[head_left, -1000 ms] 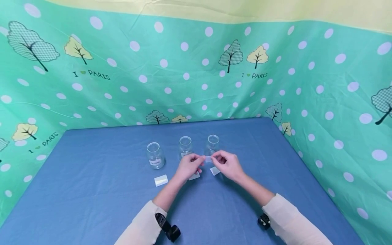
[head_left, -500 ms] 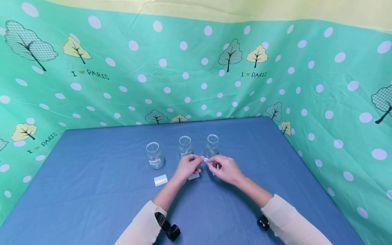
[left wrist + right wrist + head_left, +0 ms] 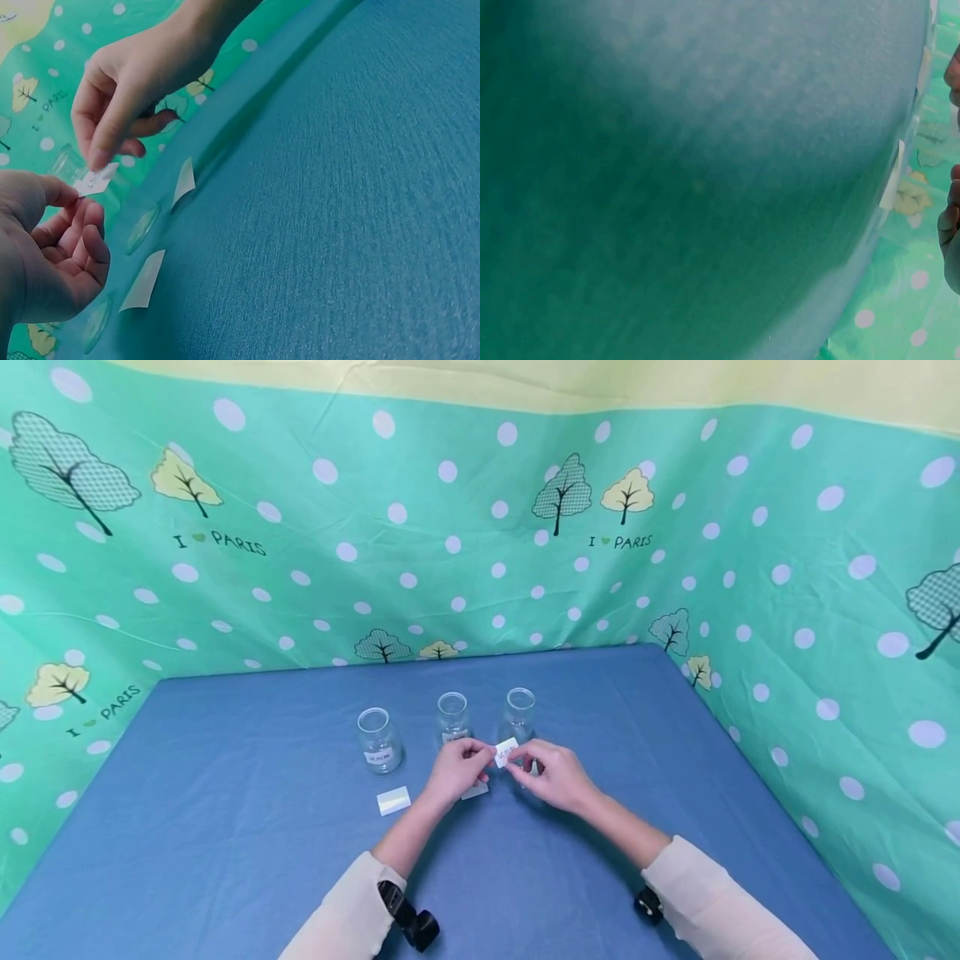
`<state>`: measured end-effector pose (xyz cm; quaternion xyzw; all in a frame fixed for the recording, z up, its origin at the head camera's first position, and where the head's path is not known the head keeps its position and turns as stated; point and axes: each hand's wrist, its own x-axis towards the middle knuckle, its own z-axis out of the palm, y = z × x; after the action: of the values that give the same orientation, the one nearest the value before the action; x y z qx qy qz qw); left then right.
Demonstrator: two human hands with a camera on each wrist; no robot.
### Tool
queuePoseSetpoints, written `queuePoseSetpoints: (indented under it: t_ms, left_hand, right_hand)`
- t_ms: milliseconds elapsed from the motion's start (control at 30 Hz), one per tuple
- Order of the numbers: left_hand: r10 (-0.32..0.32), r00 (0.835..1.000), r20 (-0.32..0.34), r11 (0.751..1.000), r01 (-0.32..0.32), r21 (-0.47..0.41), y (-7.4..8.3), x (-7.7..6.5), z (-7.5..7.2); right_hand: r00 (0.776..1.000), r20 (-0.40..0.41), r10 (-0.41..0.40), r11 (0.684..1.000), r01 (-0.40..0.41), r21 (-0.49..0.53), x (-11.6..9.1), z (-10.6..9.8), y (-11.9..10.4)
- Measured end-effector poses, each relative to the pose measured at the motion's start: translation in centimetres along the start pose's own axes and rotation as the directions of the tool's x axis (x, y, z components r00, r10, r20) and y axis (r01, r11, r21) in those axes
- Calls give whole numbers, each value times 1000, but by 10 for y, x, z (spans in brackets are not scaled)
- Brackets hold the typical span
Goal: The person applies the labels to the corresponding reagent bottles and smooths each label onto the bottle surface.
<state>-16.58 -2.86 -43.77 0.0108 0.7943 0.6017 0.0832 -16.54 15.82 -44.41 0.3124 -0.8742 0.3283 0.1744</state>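
Note:
A small white label [image 3: 506, 752] with dark handwriting is held up between both hands, in front of the right-hand glass jar [image 3: 520, 710]. My left hand [image 3: 457, 770] pinches its left corner between thumb and forefinger. My right hand [image 3: 553, 774] pinches the label's right side, also with the fingertips. In the left wrist view the left hand [image 3: 49, 247] is at the lower left and the right hand [image 3: 139, 90] comes in from above, the label [image 3: 97, 180] between them. At the right wrist view's edge only parts of the fingers [image 3: 952, 225] show.
Two more open glass jars, the left one [image 3: 380, 747] and the middle one [image 3: 453, 714], bear white labels. White paper pieces lie on the blue cloth [image 3: 247, 827], one at the left [image 3: 393, 802] and another [image 3: 474, 791] partly under the left hand. A polka-dot curtain [image 3: 300, 527] stands behind.
The label has turned from a plain face, through a narrow view, to its written face toward the head camera. My right hand has shifted slightly left, while the left hand stays nearly in place.

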Motion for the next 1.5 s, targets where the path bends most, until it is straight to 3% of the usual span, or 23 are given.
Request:
queuePoseSetpoints:
  t_ms: [200, 333, 500, 633, 767, 1000, 1100, 1300, 1500]
  left_hand:
    - [72, 997, 2, 996, -72, 57, 0, -1, 0]
    - [102, 995, 0, 993, -102, 60, 2, -1, 2]
    - [134, 991, -4, 989, -133, 64, 3, 0, 6]
    - [153, 988, -14, 986, -151, 65, 5, 0, 11]
    - [199, 979, -45, 973, -192, 127, 8, 2, 16]
    - [250, 961, -123, 954, -223, 199, 8, 9, 26]
    - [283, 948, -146, 944, -248, 216, 7, 12, 28]
    - [328, 928, -177, 914, -264, 308, 8, 15, 32]
    - [312, 929, -197, 909, -232, 346, 7, 18, 36]
  right_hand:
    - [977, -79, 197, 975, -187, 120, 6, -6, 7]
    - [946, -20, 325, 934, -317, 166, 9, -9, 10]
    - [908, 53, 416, 873, -415, 257, 10, -11, 13]
    - [892, 63, 447, 843, -444, 304, 10, -13, 16]
    - [884, 81, 461, 825, -461, 327, 11, -16, 18]
    - [877, 125, 464, 816, -478, 326, 18, -37, -8]
    - [871, 126, 476, 814, -490, 312, 19, -39, -8]
    - [861, 121, 494, 806, -506, 306, 17, -27, 16]
    - [860, 98, 500, 811, -505, 295, 14, -15, 40]
